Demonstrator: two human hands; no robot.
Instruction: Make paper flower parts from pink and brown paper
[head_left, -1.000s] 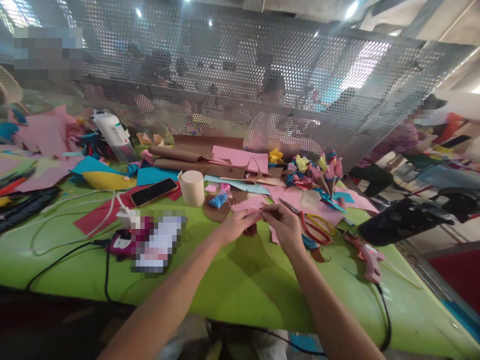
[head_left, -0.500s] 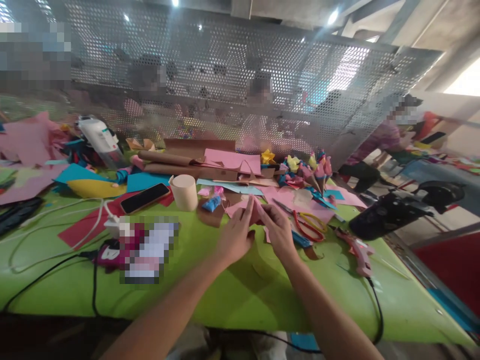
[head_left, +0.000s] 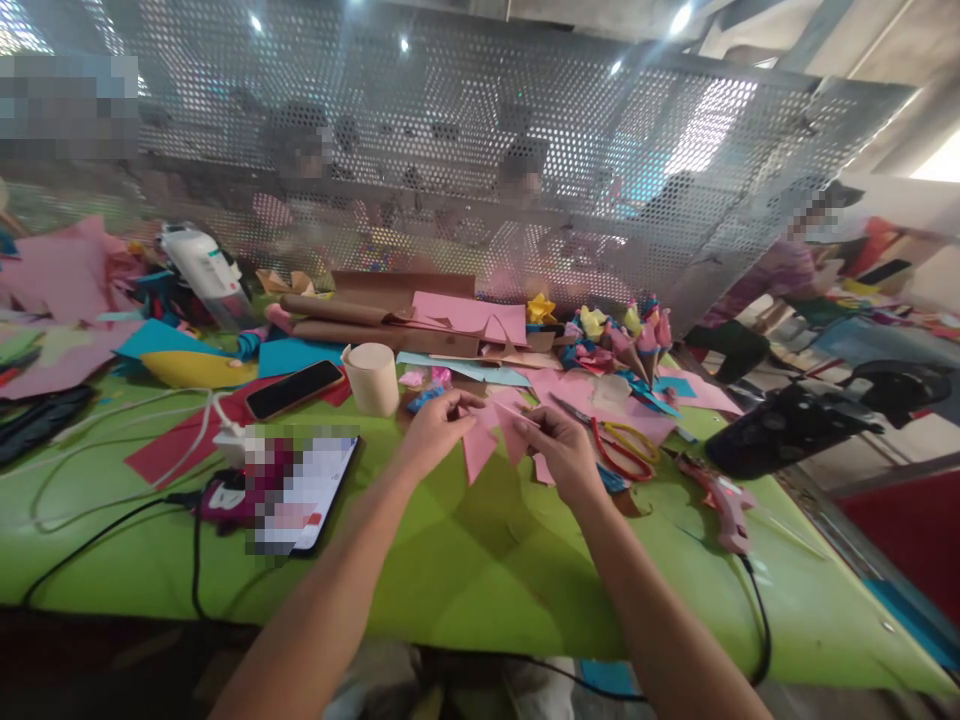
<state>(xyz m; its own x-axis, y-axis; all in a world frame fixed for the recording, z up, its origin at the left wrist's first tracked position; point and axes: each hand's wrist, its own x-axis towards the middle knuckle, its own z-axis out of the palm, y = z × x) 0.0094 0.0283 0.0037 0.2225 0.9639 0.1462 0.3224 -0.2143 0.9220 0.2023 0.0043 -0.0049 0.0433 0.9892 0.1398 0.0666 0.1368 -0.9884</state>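
Between my hands is a folded piece of pink paper, with pointed flaps hanging down above the green table. My left hand pinches its left side with thumb and fingers. At its right side my right hand is closed on the paper too. Just right of that hand lie scissors with red and yellow handles, partly over a blue tool. A small blue packet sits behind my left hand. More pink paper lies flat behind my right hand.
A cream paper roll, a dark phone and a lit phone stand to the left, near a purple power strip with cables. A pink glue gun and black bottle are right. Paper flowers lie behind.
My hands have moved apart, the left one shifting left. The pink paper, pressed together between my fingers before, now shows spread pointed flaps.
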